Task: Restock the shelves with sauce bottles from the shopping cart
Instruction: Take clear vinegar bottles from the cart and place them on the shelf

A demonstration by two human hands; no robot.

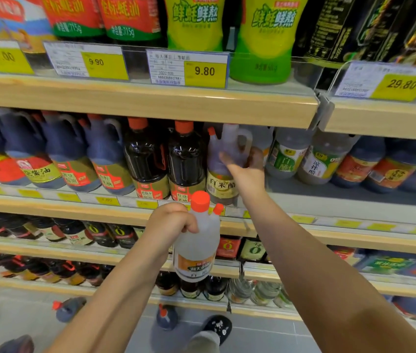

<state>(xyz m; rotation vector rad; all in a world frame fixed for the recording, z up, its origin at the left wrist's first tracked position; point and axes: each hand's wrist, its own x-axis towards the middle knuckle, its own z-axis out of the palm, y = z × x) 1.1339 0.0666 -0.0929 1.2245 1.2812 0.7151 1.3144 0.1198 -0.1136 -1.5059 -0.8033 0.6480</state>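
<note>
The right grip [243, 169], clasping a shelved clear orange-capped plastic jug [217, 180], may topple neighbouring bottles [186, 159] if shoved (left grip [171, 222] holds another jug [196, 248]).

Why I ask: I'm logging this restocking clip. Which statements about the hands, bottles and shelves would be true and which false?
1. The left hand holds a clear bottle with an orange cap. True.
2. The right hand hangs empty at the person's side. False: it reaches to the middle shelf and grips a vinegar bottle standing there.
3. The price tag by the green-and-yellow bottles reads 9.80. True.
4. Every bottle is on a shelf or in a hand. False: dark bottles sit on the floor.
</note>
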